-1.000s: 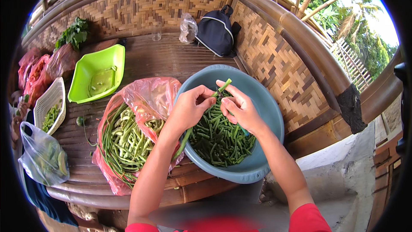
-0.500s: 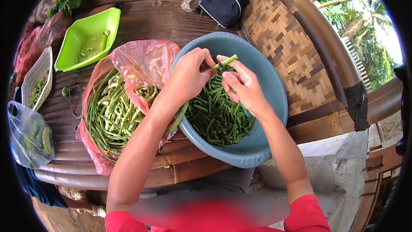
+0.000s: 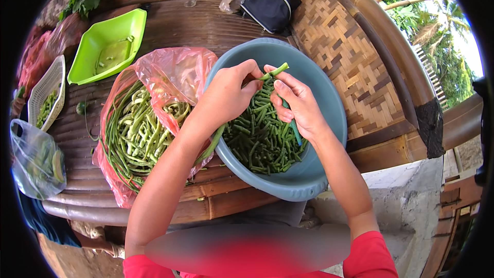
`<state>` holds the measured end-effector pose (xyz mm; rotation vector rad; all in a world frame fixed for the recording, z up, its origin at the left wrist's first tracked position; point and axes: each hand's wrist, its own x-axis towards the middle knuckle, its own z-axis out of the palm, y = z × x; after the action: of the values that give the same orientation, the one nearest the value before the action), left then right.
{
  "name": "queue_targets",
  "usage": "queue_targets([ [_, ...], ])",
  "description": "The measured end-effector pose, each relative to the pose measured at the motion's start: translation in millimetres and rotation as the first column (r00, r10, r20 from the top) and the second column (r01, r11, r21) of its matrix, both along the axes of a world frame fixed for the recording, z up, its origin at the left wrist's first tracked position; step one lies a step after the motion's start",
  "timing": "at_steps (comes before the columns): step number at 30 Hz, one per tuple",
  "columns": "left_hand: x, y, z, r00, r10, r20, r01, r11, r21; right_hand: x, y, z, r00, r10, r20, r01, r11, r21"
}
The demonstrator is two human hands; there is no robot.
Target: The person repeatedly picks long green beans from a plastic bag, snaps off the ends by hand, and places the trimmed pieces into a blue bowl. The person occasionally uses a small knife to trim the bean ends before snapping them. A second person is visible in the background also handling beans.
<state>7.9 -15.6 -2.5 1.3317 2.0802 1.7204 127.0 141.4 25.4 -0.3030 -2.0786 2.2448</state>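
My left hand (image 3: 232,91) is closed on a long green bean (image 3: 278,70), whose cut end sticks out past the fingertips above a blue-grey basin (image 3: 330,100). My right hand (image 3: 299,104) meets it there, its fingers touching the bean and wrapped round a small knife with a teal handle (image 3: 295,131). The knife's blade is hidden by the fingers. Below both hands, short cut bean pieces (image 3: 260,146) fill the basin's bottom. Left of the basin, a pinkish-red plastic bag (image 3: 177,69) lies open around whole long beans (image 3: 136,128).
A lime-green tray (image 3: 82,64) with a few scraps and a white basket (image 3: 60,98) stand on the slatted bamboo table (image 3: 170,20). Nearer lies a clear bag of vegetables (image 3: 38,162). A dark backpack (image 3: 267,2) rests by the woven wall (image 3: 339,46).
The bean's end has shifted slightly up and to the right. My right hand has turned a little, showing more of the knife's handle, while the blade has gone out of sight.
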Motion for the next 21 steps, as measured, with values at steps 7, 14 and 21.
queue_targets([
  [7, -1.4, 5.6, 2.3, 0.972, -0.09, 0.217, 0.068, 0.992, 0.108, 3.8, 4.1, 1.7, 0.999, 0.017, -0.039, -0.017, 1.0, -0.001],
  [14, -2.8, 0.2, 4.7, 0.99, -0.043, 0.134, 0.046, 0.999, -0.025, 4.2, 3.4, 1.3, 0.999, 0.049, -0.024, -0.049, 0.999, -0.015],
  [21, -4.9, 2.3, -2.1, 0.99, 0.048, -0.136, -0.044, 0.998, 0.033, 4.4, -1.1, -0.8, 0.997, 0.077, 0.0, -0.077, 0.995, -0.055],
])
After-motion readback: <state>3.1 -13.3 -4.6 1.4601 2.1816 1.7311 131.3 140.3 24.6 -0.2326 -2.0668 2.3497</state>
